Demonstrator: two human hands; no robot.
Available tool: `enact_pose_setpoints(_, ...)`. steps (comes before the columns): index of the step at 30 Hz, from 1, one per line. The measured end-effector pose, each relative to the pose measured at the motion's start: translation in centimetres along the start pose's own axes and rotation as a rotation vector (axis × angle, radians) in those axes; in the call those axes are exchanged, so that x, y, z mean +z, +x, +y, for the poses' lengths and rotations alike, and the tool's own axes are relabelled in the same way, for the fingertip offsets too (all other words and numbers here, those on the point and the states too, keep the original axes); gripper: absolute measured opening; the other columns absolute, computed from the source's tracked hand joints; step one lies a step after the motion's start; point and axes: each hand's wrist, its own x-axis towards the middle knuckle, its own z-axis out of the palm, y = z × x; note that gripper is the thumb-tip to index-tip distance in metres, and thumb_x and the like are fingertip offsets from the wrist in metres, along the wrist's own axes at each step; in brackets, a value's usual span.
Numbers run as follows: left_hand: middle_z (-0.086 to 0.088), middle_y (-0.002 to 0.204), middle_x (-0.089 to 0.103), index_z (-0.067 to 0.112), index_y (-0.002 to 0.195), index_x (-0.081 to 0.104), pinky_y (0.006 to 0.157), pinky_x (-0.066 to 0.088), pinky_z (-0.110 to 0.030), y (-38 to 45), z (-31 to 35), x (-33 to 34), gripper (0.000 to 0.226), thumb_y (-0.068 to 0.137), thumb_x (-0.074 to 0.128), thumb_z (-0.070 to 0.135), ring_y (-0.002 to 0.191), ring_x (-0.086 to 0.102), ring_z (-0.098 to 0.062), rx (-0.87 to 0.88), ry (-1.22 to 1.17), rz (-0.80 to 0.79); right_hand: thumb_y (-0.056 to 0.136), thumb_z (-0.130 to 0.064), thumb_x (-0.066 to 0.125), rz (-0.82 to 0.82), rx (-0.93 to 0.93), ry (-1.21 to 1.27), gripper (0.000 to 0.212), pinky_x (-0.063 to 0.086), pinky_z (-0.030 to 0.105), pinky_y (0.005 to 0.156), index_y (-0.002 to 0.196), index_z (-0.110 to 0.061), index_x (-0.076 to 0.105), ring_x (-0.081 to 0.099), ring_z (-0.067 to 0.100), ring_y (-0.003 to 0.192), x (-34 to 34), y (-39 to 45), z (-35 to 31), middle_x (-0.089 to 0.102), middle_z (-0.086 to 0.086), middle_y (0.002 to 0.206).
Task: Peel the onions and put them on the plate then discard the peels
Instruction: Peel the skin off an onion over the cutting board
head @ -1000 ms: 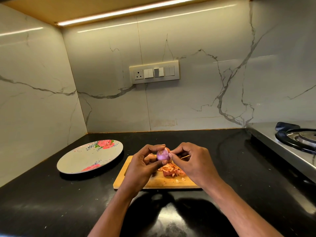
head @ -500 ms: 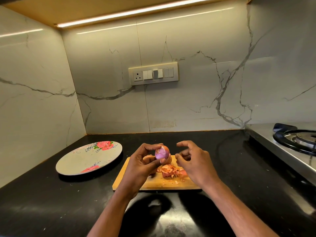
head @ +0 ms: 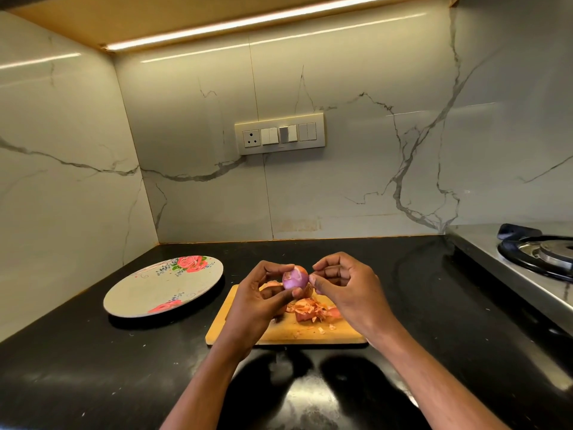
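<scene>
A black glossy counter (head: 93, 361) runs into a corner of white veined marble walls, lit by a strip under the cabinet. On its left sits a flowered plate (head: 161, 288). The left hand (head: 259, 301) pinches a half-peeled onion (head: 295, 277) above a wooden board (head: 279, 332) strewn with peels (head: 313, 310). The right hand (head: 350, 288), fingers curled, picks at the onion's skin. A stove (head: 539, 259) stands far right.

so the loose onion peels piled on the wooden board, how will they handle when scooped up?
The orange papery onion peels look thin and curled, so probably floppy, very light and crumbly. Small flakes already lie scattered on the wooden cutting board, so a pinch likely sheds bits; sweeping them off the board may work better.
</scene>
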Motion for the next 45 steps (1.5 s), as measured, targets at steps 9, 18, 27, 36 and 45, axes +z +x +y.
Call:
enact_pose_setpoints(9,0.006,0.119,0.067,0.024,0.120,0.062,0.083,0.061,-0.031,0.1,0.0,0.0,0.046,0.076,0.078,0.023,0.102,0.069,-0.003,-0.015,-0.013,-0.025,0.094,-0.030,0.068,0.015,-0.077,-0.318,0.010,0.058,0.019,0.077,0.101,-0.029,0.076,0.068,0.001,0.088,-0.2,0.0,0.8,0.073,-0.017,0.090)
enact_pose_setpoints(18,0.015,0.114,0.069,0.025,0.123,0.061,0.089,0.057,-0.055,-0.1,0.3,0.0,0.051,0.075,0.078,0.028,0.103,0.071,-0.012,-0.033,0.054,-0.034,0.086,-0.034,0.075,0.010,-0.257,-0.327,0.023,0.056,0.015,0.080,0.106,-0.025,0.079,0.069,-0.002,0.092,0.2,-0.4,-0.2,0.076,-0.016,0.095)
enact_pose_setpoints(27,0.017,0.115,0.070,0.023,0.115,0.062,0.087,0.054,-0.064,-0.3,0.4,0.2,0.041,0.077,0.076,0.026,0.100,0.073,-0.018,-0.032,0.063,-0.042,0.086,-0.033,0.075,0.007,-0.307,-0.402,0.020,0.052,0.009,0.070,0.100,-0.020,0.080,0.069,0.000,0.082,0.3,-0.7,0.0,0.076,-0.012,0.088)
enact_pose_setpoints(36,0.018,0.113,0.070,0.024,0.115,0.063,0.089,0.055,-0.062,-0.3,0.4,0.2,0.037,0.080,0.076,0.021,0.101,0.073,-0.017,-0.045,0.057,-0.045,0.089,-0.024,0.075,0.022,-0.255,-0.359,0.008,0.051,0.007,0.069,0.095,-0.019,0.078,0.067,-0.004,0.085,0.3,-0.6,0.0,0.073,-0.013,0.083)
enact_pose_setpoints(45,0.017,0.113,0.069,0.024,0.117,0.063,0.085,0.058,-0.056,-0.1,0.5,0.1,0.043,0.077,0.077,0.025,0.102,0.072,-0.013,-0.032,0.067,-0.019,0.087,-0.035,0.074,-0.011,-0.217,-0.316,0.017,0.052,0.009,0.073,0.101,-0.025,0.077,0.067,-0.004,0.089,0.3,-0.8,-0.5,0.074,-0.016,0.091)
